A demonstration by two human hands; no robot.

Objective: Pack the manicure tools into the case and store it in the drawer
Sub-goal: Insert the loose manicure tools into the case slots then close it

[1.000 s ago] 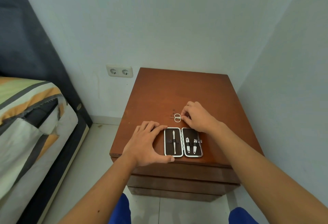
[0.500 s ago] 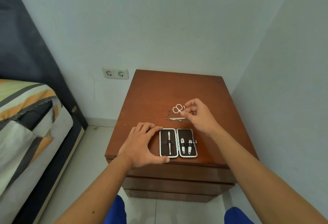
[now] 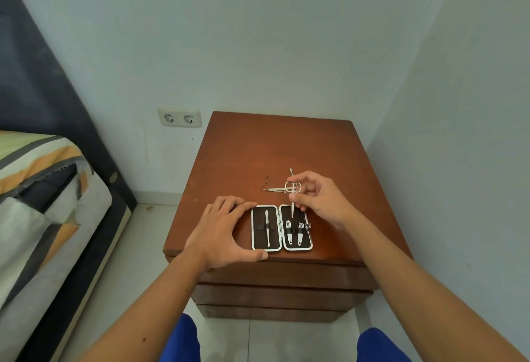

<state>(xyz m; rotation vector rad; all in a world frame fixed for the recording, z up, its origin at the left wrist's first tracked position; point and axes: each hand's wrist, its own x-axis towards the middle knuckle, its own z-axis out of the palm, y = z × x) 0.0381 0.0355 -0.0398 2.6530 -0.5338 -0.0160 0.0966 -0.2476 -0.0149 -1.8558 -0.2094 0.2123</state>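
Note:
An open manicure case (image 3: 281,247) lies near the front edge of the wooden nightstand (image 3: 258,146). Its left half holds one long metal tool, its right half two small clippers. My left hand (image 3: 223,232) rests flat against the case's left side, thumb at the front corner. My right hand (image 3: 321,198) pinches small silver scissors (image 3: 292,189) just above the case's right half, blades pointing down toward it. A thin metal tool (image 3: 272,189) lies on the wood behind the case.
The nightstand shows stacked drawer fronts (image 3: 281,292) below its top, all shut. Walls close in behind and on the right. A double socket (image 3: 179,117) is on the back wall. A bed (image 3: 43,204) with striped bedding stands at the left, tiled floor between.
My right hand picked the scissors up off the nightstand, turned them blades down and brought them over the case's right half. My left hand stayed against the case.

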